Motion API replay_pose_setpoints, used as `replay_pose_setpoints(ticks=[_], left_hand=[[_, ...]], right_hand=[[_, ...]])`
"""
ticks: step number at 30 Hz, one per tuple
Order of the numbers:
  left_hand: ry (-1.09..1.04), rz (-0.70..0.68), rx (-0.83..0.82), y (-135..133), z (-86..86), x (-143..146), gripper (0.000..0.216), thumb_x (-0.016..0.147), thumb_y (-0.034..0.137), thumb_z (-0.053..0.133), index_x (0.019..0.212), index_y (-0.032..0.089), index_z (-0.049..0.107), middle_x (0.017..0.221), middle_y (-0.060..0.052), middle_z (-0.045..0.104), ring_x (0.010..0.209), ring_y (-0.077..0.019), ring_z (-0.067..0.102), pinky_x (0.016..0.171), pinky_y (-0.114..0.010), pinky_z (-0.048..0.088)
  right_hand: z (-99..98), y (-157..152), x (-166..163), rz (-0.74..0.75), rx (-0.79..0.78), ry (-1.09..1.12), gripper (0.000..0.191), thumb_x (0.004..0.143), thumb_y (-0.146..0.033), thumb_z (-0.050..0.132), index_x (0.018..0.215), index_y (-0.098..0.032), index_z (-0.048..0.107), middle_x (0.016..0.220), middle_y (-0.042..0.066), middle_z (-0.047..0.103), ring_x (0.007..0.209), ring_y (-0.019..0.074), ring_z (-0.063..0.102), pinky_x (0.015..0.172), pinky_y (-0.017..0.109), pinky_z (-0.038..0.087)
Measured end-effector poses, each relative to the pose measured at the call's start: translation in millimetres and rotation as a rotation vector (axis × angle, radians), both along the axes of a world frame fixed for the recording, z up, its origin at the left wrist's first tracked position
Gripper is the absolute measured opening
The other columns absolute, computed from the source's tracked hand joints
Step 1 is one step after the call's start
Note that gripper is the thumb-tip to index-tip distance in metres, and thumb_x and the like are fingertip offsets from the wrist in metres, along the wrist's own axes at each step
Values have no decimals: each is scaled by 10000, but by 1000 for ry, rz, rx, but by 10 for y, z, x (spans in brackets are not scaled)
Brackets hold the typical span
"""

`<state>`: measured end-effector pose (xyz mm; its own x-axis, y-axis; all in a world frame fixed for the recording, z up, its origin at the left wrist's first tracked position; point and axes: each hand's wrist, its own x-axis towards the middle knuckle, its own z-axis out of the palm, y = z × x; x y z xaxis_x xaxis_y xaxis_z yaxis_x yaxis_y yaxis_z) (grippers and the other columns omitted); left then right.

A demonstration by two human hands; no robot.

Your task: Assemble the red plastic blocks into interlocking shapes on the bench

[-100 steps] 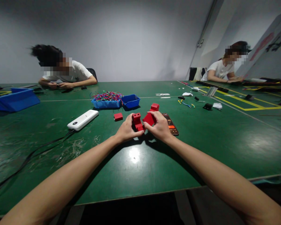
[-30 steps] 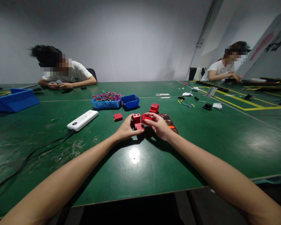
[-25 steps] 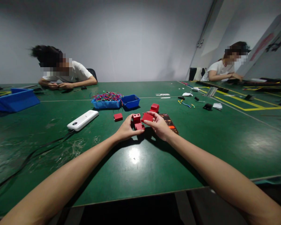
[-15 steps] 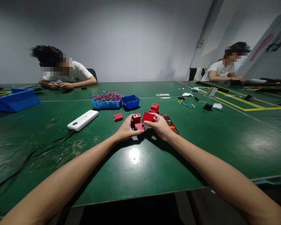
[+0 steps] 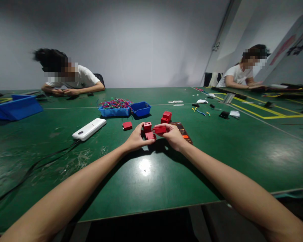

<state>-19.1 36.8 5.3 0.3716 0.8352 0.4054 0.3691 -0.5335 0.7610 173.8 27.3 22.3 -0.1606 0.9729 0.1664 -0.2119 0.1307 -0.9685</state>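
My left hand [image 5: 137, 139] grips a red plastic block with two round holes [image 5: 147, 126] between thumb and fingers; its lower step faces me. Close to its right side, my right hand [image 5: 173, 134] pinches a smaller red rectangular piece [image 5: 160, 130], turned edge-on. Whether the two red parts touch is hard to make out. Behind my right hand stands another red block [image 5: 166, 116]. A flat red piece with small prongs [image 5: 127, 126] lies on the table left of my hands. A phone with a lit screen [image 5: 183, 131] lies partly hidden behind my right hand.
A blue tray heaped with coloured wires [image 5: 115, 112] stands beside a second blue tray [image 5: 141, 109]. A white power bank [image 5: 89, 129] with a black cable lies left on the green table [image 5: 146, 188]. A large blue bin [image 5: 17, 109] stands far left. Two people sit across the table.
My right hand has tilted the small red piece from showing its broad face to edge-on, and lowered it slightly beside the block. My left hand has hardly moved.
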Motion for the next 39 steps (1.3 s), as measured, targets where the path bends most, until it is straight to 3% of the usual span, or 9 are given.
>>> replay_pose_setpoints(ticks=[6,11,16,24,28,31,34,39], left_hand=[[-4,-14,8,5,-5,-7,772,647,433,810,1276,173,444,1254,-125,579,1143,-279,582,994,-426,460],[-4,-11,7,4,-8,-9,764,647,441,812,1268,176,454,1253,-121,579,1142,-279,581,995,-425,459],[-1,-4,5,13,-17,-8,772,647,443,809,1274,172,450,1222,-116,589,1107,-268,594,980,-420,467],[-1,-7,-6,7,-5,1,762,648,444,802,1264,166,450,1222,-115,580,1101,-266,593,960,-414,481],[-3,-12,-8,-7,19,4,771,640,424,805,1267,163,439,1237,-123,577,1122,-273,586,980,-424,471],[-10,-6,-11,-5,17,4,795,627,408,812,1278,157,431,1253,-129,572,1138,-277,582,995,-425,463],[-20,-20,-26,-1,3,2,778,638,398,803,1278,158,432,1242,-127,577,1122,-271,591,978,-419,474],[-10,-11,-19,-9,10,3,764,642,421,803,1267,168,442,1232,-124,577,1123,-276,585,982,-431,468]], right_hand=[[24,-35,-30,-25,17,21,327,521,-207,817,834,-173,728,764,-3,722,666,123,606,673,267,479],[32,-58,-27,-48,0,-46,374,645,-412,785,917,-173,694,760,-6,685,467,58,450,457,221,353],[54,-68,-30,-38,11,-34,375,647,-493,777,788,-185,618,587,-54,570,396,49,357,391,218,250],[44,-75,-17,-64,36,-123,376,660,-505,763,771,-153,689,472,-74,439,438,61,308,438,229,212],[9,-52,-20,-51,32,-105,428,572,-413,833,899,-155,733,578,-41,590,492,82,429,502,241,350],[-19,-23,-18,-25,51,-53,435,514,-343,860,897,-172,747,780,9,698,658,134,592,672,286,478],[-26,-10,-15,-28,74,-50,388,494,-278,850,856,-181,751,912,33,718,799,170,650,783,309,503],[17,-44,-16,-59,76,-113,307,529,-158,724,834,-185,716,771,-6,688,690,134,614,671,267,487]])
